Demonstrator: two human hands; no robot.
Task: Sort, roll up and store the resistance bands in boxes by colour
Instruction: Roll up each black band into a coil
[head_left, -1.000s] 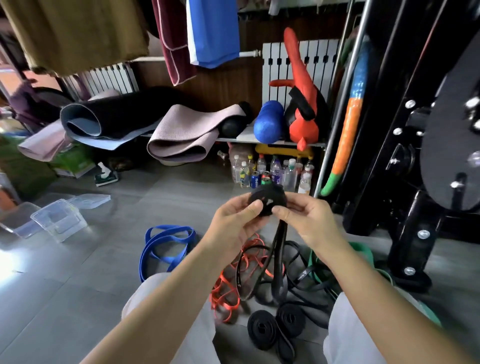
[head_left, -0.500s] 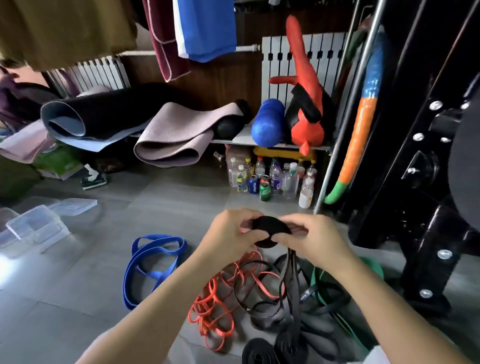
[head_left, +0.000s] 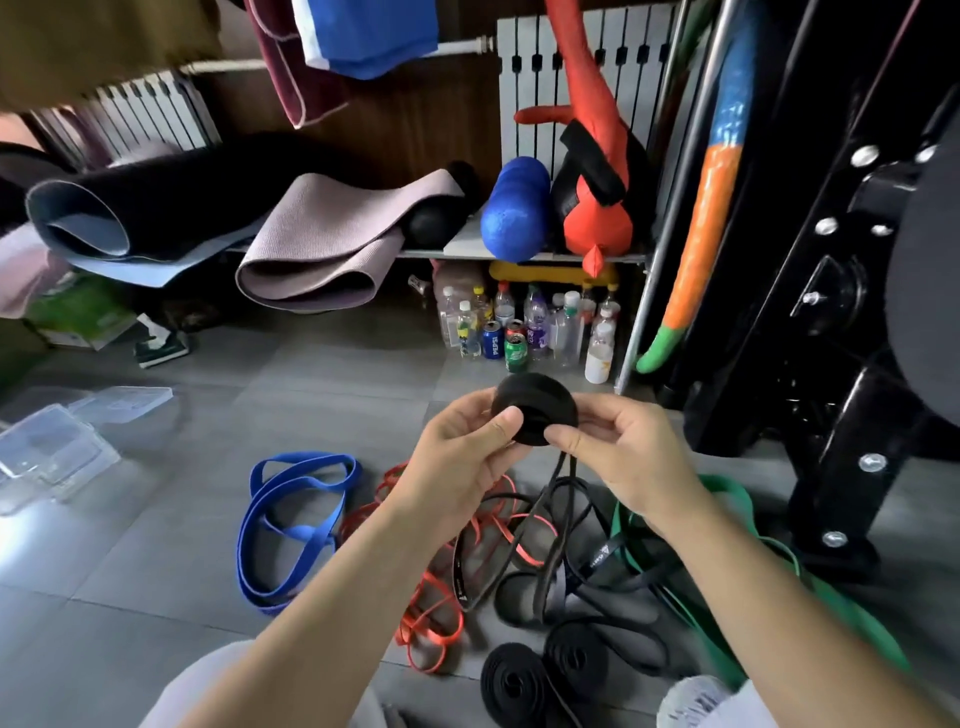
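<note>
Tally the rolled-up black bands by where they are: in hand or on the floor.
Black roll pinched between left hand and right hand, tail hanging: 1
Black rolls lying on the floor: 2
Total: 3

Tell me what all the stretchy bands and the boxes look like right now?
black band: partly rolled, tail hanging down.
left hand: pinches the roll.
right hand: pinches the roll.
blue band: loose on floor, unrolled.
orange band: loose, tangled.
green band: loose on floor.
black rolls: rolled up, on floor.
clear box: open, lid beside it.
</note>
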